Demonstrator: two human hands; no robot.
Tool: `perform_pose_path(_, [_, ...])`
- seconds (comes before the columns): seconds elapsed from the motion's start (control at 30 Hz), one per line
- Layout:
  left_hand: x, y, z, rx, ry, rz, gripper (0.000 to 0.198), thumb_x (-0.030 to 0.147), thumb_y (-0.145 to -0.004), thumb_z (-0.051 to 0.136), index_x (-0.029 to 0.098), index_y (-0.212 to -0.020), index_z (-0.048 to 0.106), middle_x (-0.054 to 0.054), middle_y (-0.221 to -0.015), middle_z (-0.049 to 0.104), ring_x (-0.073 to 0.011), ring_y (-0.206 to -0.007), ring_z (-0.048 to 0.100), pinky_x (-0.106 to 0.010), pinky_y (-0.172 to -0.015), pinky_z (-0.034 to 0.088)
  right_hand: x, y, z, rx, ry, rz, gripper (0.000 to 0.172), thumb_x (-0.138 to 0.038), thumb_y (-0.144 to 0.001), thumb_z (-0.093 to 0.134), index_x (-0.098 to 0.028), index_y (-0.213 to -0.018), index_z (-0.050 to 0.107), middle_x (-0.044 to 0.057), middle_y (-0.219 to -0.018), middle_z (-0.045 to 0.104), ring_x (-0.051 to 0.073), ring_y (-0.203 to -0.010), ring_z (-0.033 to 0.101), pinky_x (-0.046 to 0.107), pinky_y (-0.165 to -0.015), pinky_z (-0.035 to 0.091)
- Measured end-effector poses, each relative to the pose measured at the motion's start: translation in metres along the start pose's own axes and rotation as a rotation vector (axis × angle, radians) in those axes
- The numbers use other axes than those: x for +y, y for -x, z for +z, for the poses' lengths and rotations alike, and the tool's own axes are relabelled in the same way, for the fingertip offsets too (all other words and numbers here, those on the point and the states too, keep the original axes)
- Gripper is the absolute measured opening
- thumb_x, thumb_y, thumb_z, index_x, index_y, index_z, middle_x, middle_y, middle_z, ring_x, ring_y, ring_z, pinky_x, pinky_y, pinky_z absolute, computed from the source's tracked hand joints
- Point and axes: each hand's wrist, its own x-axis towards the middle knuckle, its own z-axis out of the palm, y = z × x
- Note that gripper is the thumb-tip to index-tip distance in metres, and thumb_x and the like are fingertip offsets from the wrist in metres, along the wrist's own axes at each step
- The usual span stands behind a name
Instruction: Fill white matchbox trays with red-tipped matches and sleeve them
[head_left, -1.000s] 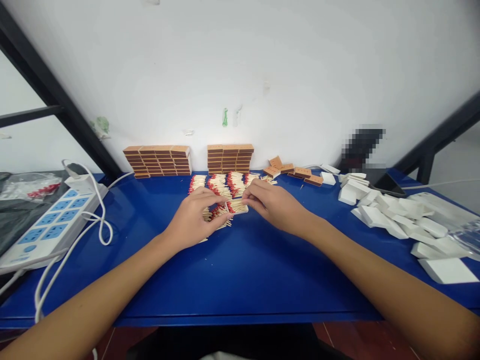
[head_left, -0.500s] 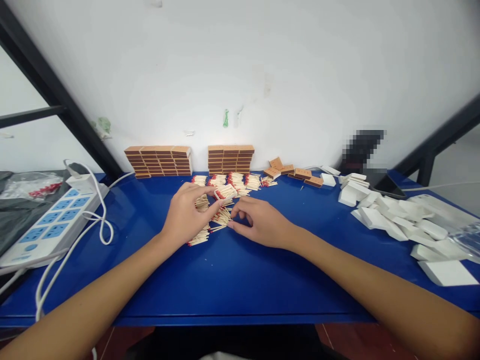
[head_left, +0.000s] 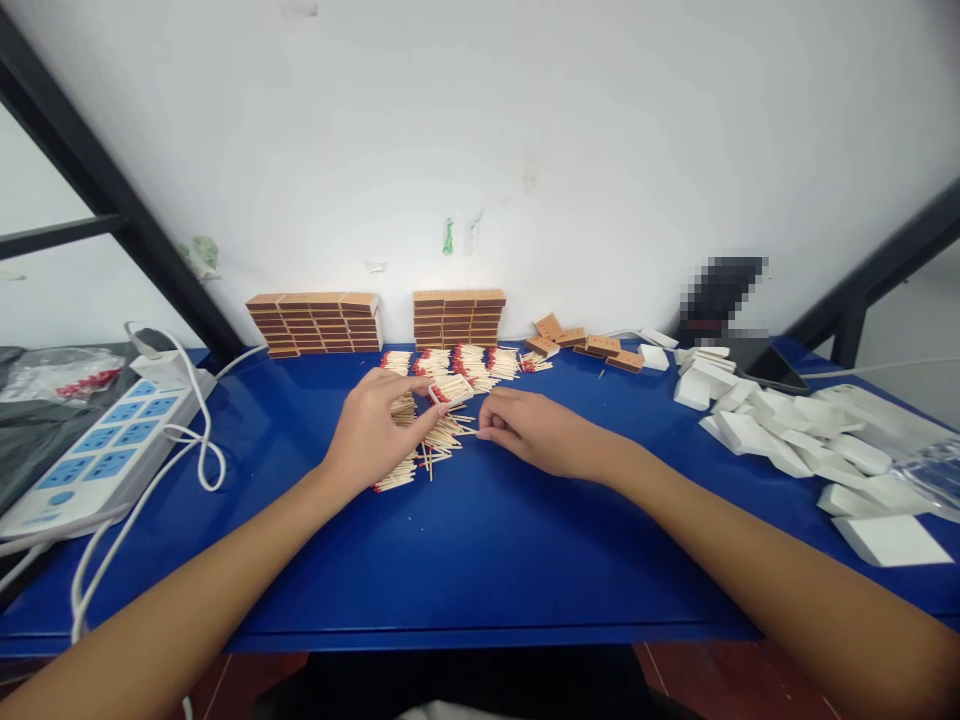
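Observation:
My left hand (head_left: 369, 425) holds a small white matchbox tray (head_left: 459, 396) between thumb and fingers, tilted above the matches. Red-headed matches lie side by side inside it. Just right of the tray, my right hand (head_left: 536, 430) is closed in a pinch at the end of a match (head_left: 466, 432), which reaches toward the loose pile. That pile of matches (head_left: 442, 441) lies on the blue table under the tray, partly covered by my left hand. Behind it, more red-tipped matches (head_left: 471, 362) are laid in bunches.
Brown matchboxes stand stacked in a left block (head_left: 315, 325) and a middle block (head_left: 459, 320) against the wall. Loose matchbox sleeves (head_left: 602, 346) lie right of them. White trays (head_left: 780, 430) are heaped at right. A power strip (head_left: 105, 450) with white cables occupies the left.
My right hand has moved slightly right, away from the pile, with a match at its fingertips. A match in the pile has turned to point toward me. The tray stays in my left hand.

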Motion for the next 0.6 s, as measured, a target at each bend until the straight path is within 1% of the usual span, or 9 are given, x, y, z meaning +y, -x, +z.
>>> perform_pose_path(0.1, [-0.002, -0.001, 0.000, -0.004, 0.003, -0.003, 0.026, 0.044, -0.089, 0.078, 0.022, -0.103, 0.077, -0.004, -0.099, 0.080, -0.0256, -0.096, 0.069, -0.042, -0.090, 0.056, 0.005, 0.003, -0.009, -0.012, 0.043, 0.021, 0.014, -0.022, -0.103, 0.053, -0.020, -0.090, 0.057, 0.007, -0.097, 0.065, 0.019, -0.082, 0.057, 0.031, -0.073, 0.042])
perform_pose_path(0.17, [-0.003, -0.002, -0.001, -0.012, 0.003, 0.001, 0.025, 0.044, -0.089, 0.078, 0.022, -0.100, 0.077, -0.005, -0.097, 0.080, -0.0255, -0.094, 0.069, -0.042, -0.089, 0.056, 0.008, 0.005, -0.014, 0.004, 0.048, 0.036, 0.015, -0.023, -0.103, 0.050, -0.020, -0.090, 0.056, 0.007, -0.095, 0.066, 0.019, -0.082, 0.057, 0.032, -0.072, 0.042])
perform_pose_path(0.27, [-0.005, -0.002, 0.000, -0.021, 0.005, 0.023, 0.023, 0.043, -0.089, 0.078, 0.023, -0.099, 0.078, -0.005, -0.095, 0.079, -0.0255, -0.094, 0.069, -0.041, -0.087, 0.056, 0.010, 0.006, -0.021, 0.065, 0.033, 0.053, 0.015, -0.025, -0.104, 0.046, -0.021, -0.091, 0.055, 0.007, -0.093, 0.065, 0.020, -0.080, 0.057, 0.032, -0.071, 0.042])
perform_pose_path(0.33, [-0.006, -0.001, 0.002, -0.038, 0.011, 0.046, 0.024, 0.043, -0.089, 0.078, 0.023, -0.102, 0.078, -0.006, -0.094, 0.078, -0.0252, -0.094, 0.069, -0.040, -0.085, 0.057, 0.009, 0.006, -0.023, 0.113, 0.030, 0.045, 0.015, -0.026, -0.104, 0.045, -0.021, -0.092, 0.054, 0.007, -0.093, 0.064, 0.020, -0.080, 0.056, 0.032, -0.072, 0.042])
perform_pose_path(0.43, [-0.006, 0.001, 0.004, -0.082, 0.054, 0.112, 0.029, 0.042, -0.088, 0.079, 0.022, -0.109, 0.078, -0.007, -0.093, 0.077, -0.0239, -0.091, 0.068, -0.039, -0.083, 0.057, 0.006, 0.004, -0.022, 0.139, 0.024, 0.024, 0.014, -0.026, -0.104, 0.044, -0.021, -0.093, 0.052, 0.007, -0.095, 0.063, 0.020, -0.080, 0.055, 0.033, -0.072, 0.041])
perform_pose_path(0.53, [-0.005, 0.003, 0.005, -0.127, 0.105, 0.167, 0.027, 0.038, -0.089, 0.078, 0.022, -0.112, 0.076, -0.006, -0.097, 0.077, -0.0232, -0.093, 0.068, -0.039, -0.086, 0.056, 0.002, 0.002, -0.016, 0.110, 0.013, 0.024, 0.013, -0.025, -0.104, 0.044, -0.021, -0.095, 0.052, 0.007, -0.099, 0.063, 0.019, -0.081, 0.055, 0.032, -0.072, 0.041])
perform_pose_path(0.6, [-0.005, 0.004, 0.006, -0.145, 0.115, 0.172, 0.027, 0.036, -0.090, 0.077, 0.022, -0.113, 0.076, -0.006, -0.099, 0.077, -0.0230, -0.095, 0.068, -0.039, -0.088, 0.056, 0.000, 0.002, -0.012, 0.092, 0.014, 0.022, 0.011, -0.024, -0.104, 0.046, -0.021, -0.097, 0.053, 0.006, -0.099, 0.063, 0.018, -0.081, 0.055, 0.031, -0.072, 0.040])
